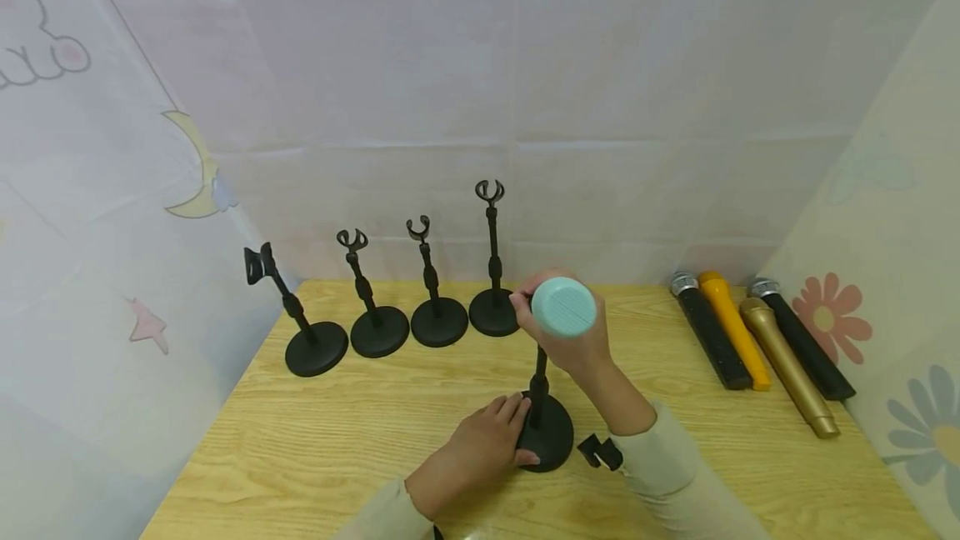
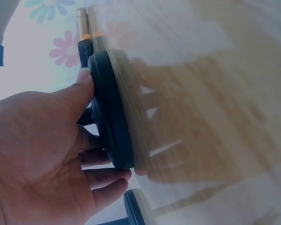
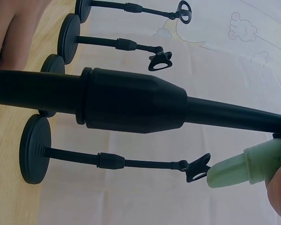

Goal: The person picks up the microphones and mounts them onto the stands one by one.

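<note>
In the head view my right hand [image 1: 583, 350] grips a mint-green microphone [image 1: 564, 307] at the top of a black microphone stand [image 1: 540, 387]. Seen from the right wrist, the microphone's narrow tail [image 3: 232, 171] points back beside the stand's pole [image 3: 136, 101]; the hand largely hides the clip. My left hand [image 1: 480, 444] holds the stand's round base [image 1: 553, 436] down on the table. From the left wrist, its thumb [image 2: 84, 86] lies at one edge of the base [image 2: 110, 112] and its fingers reach round the other side.
Several black stands with vacant clips [image 1: 439, 322] line the back left of the wooden table [image 1: 315, 440]. At the right lie two black microphones [image 1: 712, 336], a yellow microphone [image 1: 738, 336] and a gold microphone [image 1: 791, 369]. A pale curtain [image 1: 420, 65] hangs behind.
</note>
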A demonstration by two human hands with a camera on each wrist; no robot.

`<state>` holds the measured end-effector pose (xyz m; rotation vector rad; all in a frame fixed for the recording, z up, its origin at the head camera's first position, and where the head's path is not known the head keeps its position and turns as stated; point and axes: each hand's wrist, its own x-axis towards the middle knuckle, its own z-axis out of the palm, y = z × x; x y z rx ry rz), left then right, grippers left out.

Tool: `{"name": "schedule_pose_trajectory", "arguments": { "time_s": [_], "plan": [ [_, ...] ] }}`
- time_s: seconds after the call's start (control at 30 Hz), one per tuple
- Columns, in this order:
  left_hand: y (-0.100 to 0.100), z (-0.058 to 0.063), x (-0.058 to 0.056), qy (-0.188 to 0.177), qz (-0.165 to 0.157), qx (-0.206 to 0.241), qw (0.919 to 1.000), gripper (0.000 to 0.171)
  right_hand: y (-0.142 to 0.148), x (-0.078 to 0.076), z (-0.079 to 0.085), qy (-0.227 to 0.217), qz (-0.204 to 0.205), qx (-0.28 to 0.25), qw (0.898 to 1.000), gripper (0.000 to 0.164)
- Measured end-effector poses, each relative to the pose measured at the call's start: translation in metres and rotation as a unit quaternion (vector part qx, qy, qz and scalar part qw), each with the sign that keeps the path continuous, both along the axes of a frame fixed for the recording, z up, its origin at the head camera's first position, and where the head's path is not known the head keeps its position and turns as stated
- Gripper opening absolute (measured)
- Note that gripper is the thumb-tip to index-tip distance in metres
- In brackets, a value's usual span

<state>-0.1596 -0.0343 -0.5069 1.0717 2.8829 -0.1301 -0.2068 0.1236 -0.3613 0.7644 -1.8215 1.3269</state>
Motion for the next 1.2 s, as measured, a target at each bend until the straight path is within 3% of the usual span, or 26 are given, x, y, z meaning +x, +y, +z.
{"name": "schedule_pose_trajectory", "arguments": {
  "time_s": [0.17, 0.33, 0.67, 0.87, 1.2],
  "plan": [
    [-0.0001, -0.0007, 0.0002, 0.000, 0.002, -0.001, 1.0000, 0.079, 0.0002, -0.0001, 0.0003, -0.007, 0.009, -0.001, 1.000, 0.024],
    [0.0002, -0.0012, -0.0005, 0.003, 0.004, 0.001, 1.0000, 0.079, 0.0014, 0.0017, 0.0021, -0.040, 0.023, 0.003, 0.999, 0.022],
    [-0.0004, 0.0007, 0.0003, 0.000, 0.003, 0.007, 1.0000, 0.079, 0.0058, 0.0035, 0.0074, -0.086, 0.001, 0.058, 0.995, 0.018],
    [-0.0003, 0.0025, 0.0011, 0.002, 0.001, 0.012, 0.9999, 0.078, 0.0057, 0.0043, 0.0093, -0.087, -0.010, 0.071, 0.994, 0.016],
    [-0.0008, 0.0010, -0.0009, -0.027, 0.009, 0.024, 0.9993, 0.077, 0.0055, 0.0022, 0.0067, -0.079, -0.010, 0.072, 0.994, 0.016]
  ]
}}
